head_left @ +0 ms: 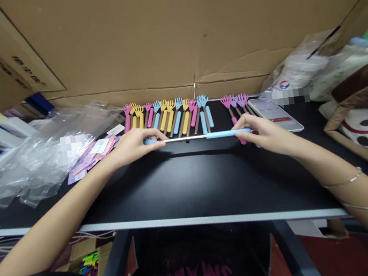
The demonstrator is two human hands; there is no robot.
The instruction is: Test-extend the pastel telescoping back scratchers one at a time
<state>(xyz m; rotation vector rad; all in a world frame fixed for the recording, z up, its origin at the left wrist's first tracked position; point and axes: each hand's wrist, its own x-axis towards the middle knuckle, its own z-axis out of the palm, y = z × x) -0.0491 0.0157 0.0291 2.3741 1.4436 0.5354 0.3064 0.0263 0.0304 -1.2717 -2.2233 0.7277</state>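
Both my hands hold one extended blue back scratcher (200, 136) level above the black table (189, 182). My left hand (133, 145) is closed on its blue claw end. My right hand (263, 133) is closed round its blue handle, with the silver telescopic shaft stretched between them. Behind it lies a row of several collapsed scratchers (168, 117) in pink, yellow and blue, claws pointing away. A smaller group of pink and purple scratchers (235, 105) lies to the right, partly hidden by my right hand.
A phone (275, 113) lies at the right rear. Crumpled clear plastic bags (35, 160) and pink labels (94, 153) cover the left. Cardboard (171, 36) walls the back. Bags and a plush item (362, 116) crowd the right edge.
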